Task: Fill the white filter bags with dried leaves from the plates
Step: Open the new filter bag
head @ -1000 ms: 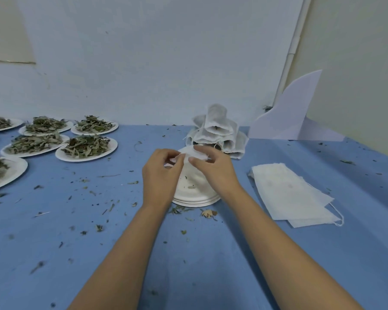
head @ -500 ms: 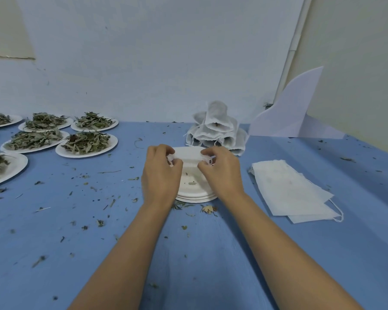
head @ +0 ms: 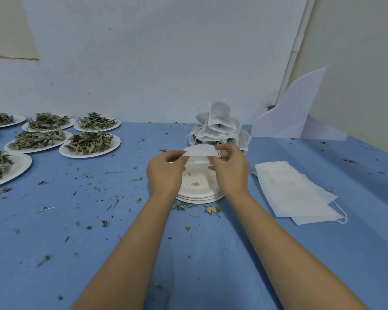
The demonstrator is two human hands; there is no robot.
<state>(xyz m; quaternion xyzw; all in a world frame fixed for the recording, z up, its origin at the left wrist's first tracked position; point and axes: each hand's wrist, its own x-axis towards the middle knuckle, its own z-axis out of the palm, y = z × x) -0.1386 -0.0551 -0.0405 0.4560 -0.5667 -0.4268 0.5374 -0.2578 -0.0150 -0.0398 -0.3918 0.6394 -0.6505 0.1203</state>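
The left hand (head: pixel 166 173) and right hand (head: pixel 230 170) are lifting the filter bag (head: pixel 199 151) higher above the emptied plates (head: pixel 199 194), fingers pinching its ends. Likely it is being drawn closed.

No legible text — none anywhere.

Far-left plates (head: pixel 23 163) partly beyond the frame's edge.

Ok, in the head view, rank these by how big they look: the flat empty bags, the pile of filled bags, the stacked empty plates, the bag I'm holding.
1. flat empty bags
2-3. pile of filled bags and stacked empty plates: alike, plates partly covered, so unranked
4. held bag
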